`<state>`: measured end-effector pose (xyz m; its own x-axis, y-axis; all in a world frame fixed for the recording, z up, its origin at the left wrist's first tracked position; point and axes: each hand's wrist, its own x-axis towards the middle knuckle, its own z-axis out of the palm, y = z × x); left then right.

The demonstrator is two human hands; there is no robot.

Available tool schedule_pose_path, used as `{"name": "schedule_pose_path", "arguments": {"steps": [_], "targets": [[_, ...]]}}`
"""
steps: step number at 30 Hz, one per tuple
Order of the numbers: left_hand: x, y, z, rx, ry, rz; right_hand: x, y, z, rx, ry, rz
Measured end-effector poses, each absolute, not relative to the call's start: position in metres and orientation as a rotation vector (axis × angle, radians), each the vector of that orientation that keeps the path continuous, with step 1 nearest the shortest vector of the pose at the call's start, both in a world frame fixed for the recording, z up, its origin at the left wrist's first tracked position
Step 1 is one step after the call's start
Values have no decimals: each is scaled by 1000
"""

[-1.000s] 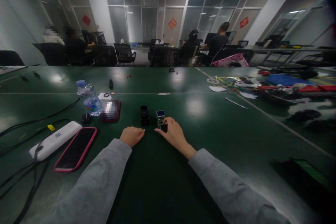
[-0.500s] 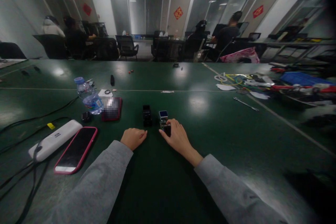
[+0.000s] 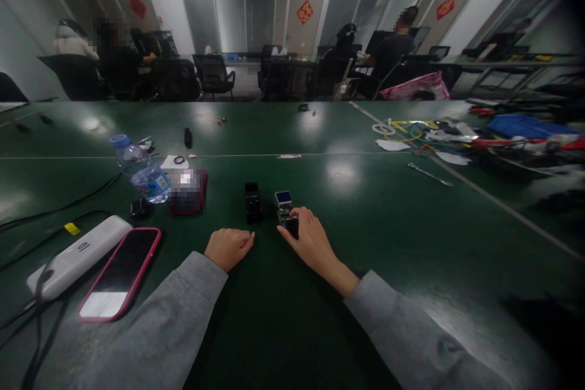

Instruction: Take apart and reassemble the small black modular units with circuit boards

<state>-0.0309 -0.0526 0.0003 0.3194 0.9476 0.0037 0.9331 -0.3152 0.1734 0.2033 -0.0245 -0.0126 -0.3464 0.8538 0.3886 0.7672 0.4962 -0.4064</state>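
My right hand (image 3: pixel 311 241) is closed around the near end of a small electronic module (image 3: pixel 284 202). The module has a small bluish screen at its far end and what looks like bare circuit board behind it. My thumb and fingers grip a dark block at its near end, and part of it is hidden by them. My left hand (image 3: pixel 230 247) rests on the green table (image 3: pixel 269 317) in a loose fist, with no object showing in it. Just beyond the left hand stands a small black device (image 3: pixel 253 201), not touched by either hand.
On the left lie a pink-edged phone (image 3: pixel 121 274), a white power bank (image 3: pixel 80 256) with cables, a water bottle (image 3: pixel 141 170) and a dark red-edged item (image 3: pixel 188 192). To the right are a wrench (image 3: pixel 429 175) and a heap of cables and tools (image 3: pixel 503 140). People sit at desks behind.
The view has shifted slightly, so the things on the left sit further left. Both hands hold nearly the same poses, the right still gripping the module.
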Motion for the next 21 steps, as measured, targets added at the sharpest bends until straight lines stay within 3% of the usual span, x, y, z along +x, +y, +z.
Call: {"name": "schedule_pose_path", "arguments": {"steps": [21], "targets": [[-30,-54,2,2426,1776,121,202,-22,-17,-1314,-2191,150]]}}
